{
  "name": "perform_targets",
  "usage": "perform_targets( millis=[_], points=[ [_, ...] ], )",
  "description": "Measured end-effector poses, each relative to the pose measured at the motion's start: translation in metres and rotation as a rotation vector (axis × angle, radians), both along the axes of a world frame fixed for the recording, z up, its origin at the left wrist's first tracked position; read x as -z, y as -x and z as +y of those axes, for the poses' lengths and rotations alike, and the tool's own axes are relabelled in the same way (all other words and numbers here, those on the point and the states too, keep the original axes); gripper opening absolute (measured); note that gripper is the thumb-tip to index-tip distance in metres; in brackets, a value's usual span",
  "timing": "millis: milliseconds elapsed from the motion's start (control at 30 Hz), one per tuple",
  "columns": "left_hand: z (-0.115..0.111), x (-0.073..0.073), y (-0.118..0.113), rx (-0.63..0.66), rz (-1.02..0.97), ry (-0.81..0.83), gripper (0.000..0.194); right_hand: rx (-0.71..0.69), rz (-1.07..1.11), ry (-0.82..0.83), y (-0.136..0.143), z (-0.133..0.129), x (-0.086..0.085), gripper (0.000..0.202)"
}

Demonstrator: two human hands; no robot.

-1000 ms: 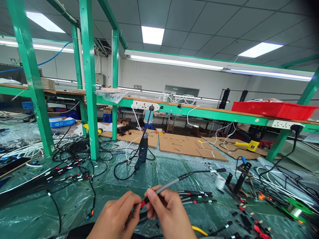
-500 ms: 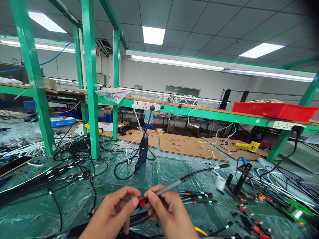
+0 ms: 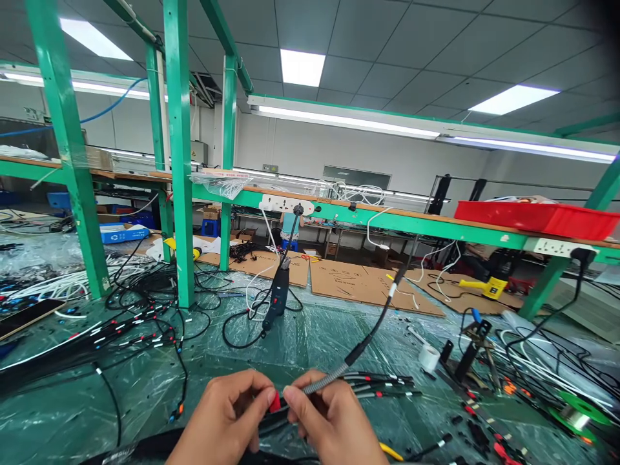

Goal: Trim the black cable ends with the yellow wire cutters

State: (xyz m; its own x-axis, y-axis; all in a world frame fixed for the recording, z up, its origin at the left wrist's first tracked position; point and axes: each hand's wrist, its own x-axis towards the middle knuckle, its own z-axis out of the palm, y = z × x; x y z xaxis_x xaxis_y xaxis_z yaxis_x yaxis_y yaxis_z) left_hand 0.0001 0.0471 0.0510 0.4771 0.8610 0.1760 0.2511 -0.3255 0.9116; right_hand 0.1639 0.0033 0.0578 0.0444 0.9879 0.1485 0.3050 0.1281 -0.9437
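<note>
My left hand (image 3: 230,416) pinches a small red piece (image 3: 275,402) between thumb and forefinger at the bottom centre. Close beside it, my right hand (image 3: 329,416) is closed round a black cable (image 3: 382,323) with a grey ribbed sleeve (image 3: 327,380). From that hand the cable rises in a curve to the upper right and carries a white label. Whether the red piece touches the cable's near end is hard to see between the fingertips. More black cables with red and white bands (image 3: 382,381) lie on the table behind my right hand.
A black corded tool (image 3: 277,300) stands ahead. Bundled cables (image 3: 130,329) spread at left beside a phone (image 3: 29,318). To the right are a white roll (image 3: 428,356), a metal fixture (image 3: 469,349) and a green spool (image 3: 576,413). Green posts (image 3: 180,161) carry a shelf with a red tray (image 3: 537,216).
The cable's far part has swung from lying low toward the right to rising steeply upward. The red piece is now more upright in my left fingertips. Both hands stay close together.
</note>
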Motion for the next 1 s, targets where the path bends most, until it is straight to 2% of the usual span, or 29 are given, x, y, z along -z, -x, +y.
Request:
perform_targets(
  millis=[100,200,367,500,600,667,767,867,1000],
  points=[
    [-0.001,-0.006,-0.003,0.033,-0.038,0.094,0.034,-0.037,0.035,0.003,0.001,-0.001,-0.003,0.039],
    [-0.002,-0.008,-0.003,0.042,-0.068,0.067,0.035,-0.025,0.077,0.006,0.001,-0.002,-0.006,0.039],
    [-0.002,-0.003,0.001,0.024,0.017,-0.166,0.026,-0.033,0.078,-0.014,-0.003,-0.002,-0.006,0.038],
    [0.002,-0.001,0.004,0.094,0.075,-0.286,0.030,-0.021,-0.146,-0.092,-0.006,-0.003,-0.006,0.034],
    [0.005,-0.001,0.005,0.082,0.141,-0.397,0.031,-0.037,-0.259,-0.145,-0.005,-0.004,-0.007,0.032],
    [0.006,0.001,0.005,0.081,0.161,-0.482,0.030,-0.014,-0.235,-0.110,-0.003,-0.003,-0.005,0.033],
    [0.007,0.010,0.004,0.072,0.140,-0.644,0.027,0.098,-0.222,-0.031,0.001,-0.001,-0.001,0.041],
    [0.007,0.020,0.002,0.027,0.133,-0.778,0.023,0.129,-0.242,-0.019,0.005,0.000,0.003,0.046],
    [0.004,0.024,-0.001,-0.015,0.140,-0.766,0.022,0.137,-0.318,-0.085,0.005,-0.002,0.005,0.042]
  ],
)
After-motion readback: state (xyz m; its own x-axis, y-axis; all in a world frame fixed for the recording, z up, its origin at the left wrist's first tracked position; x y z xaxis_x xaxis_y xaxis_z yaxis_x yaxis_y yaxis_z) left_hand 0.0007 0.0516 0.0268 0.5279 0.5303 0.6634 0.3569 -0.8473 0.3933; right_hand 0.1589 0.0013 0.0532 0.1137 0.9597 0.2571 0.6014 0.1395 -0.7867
